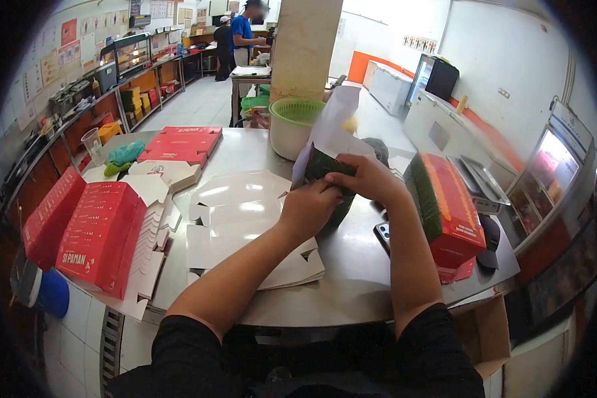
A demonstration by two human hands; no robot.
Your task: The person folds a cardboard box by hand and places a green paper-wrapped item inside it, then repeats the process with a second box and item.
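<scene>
My left hand (310, 211) and my right hand (368, 178) meet over the steel table, fingers closed on a dark green and white paper sheet (322, 166). Its pale part (339, 113) sticks up above the hands. Part of the sheet is hidden behind my fingers. Below my left forearm lies a stack of flat white cardboard box blanks (239, 209). A phone (382, 232) rests on the table beside my right forearm. Right of that arm stands a tall red, orange and green stack (444, 205).
Red-printed cartons (99, 232) fill the left side, with more red boxes (181, 144) behind. A green basket in a white tub (295, 126) stands by the pillar (305, 53). Metal trays (477, 182) and a black cap (489, 242) lie right. Two people (241, 36) stand far back.
</scene>
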